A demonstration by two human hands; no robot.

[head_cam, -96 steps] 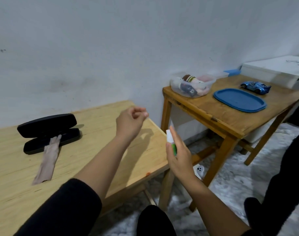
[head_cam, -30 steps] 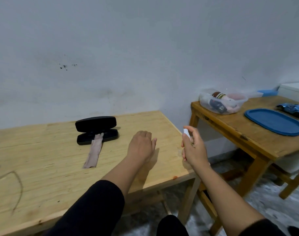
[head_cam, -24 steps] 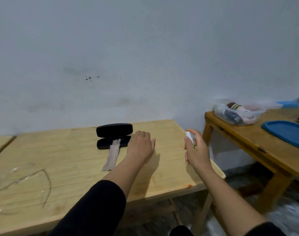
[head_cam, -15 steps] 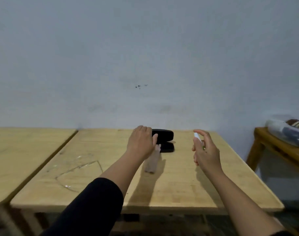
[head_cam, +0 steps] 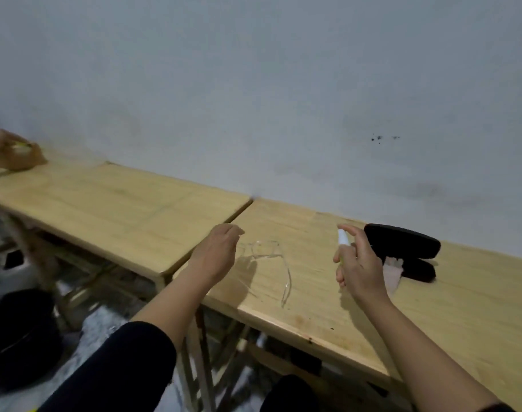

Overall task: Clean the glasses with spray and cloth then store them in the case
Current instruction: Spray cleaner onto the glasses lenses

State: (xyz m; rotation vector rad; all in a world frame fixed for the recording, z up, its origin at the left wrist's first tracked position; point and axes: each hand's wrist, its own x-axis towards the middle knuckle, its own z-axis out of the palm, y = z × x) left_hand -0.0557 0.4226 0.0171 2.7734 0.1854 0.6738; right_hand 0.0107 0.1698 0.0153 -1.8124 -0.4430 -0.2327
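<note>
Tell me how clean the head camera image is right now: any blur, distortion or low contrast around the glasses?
Head view: dim, flat light; motion blur softens everything. Wide-angle bending tilts the table edges. The clear glasses barely stand out from the wood, traced by thin glints. The left hand casts a soft shadow beside them; the spray bottle in the right hand and the black case read clearly.

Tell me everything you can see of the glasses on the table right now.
The glasses are clear and look like plastic, hard to make out against the wood. They lie unfolded on the light wooden table, near its left end, one temple arm reaching toward the front edge. The left hand is at their left side; contact is unclear.
</note>
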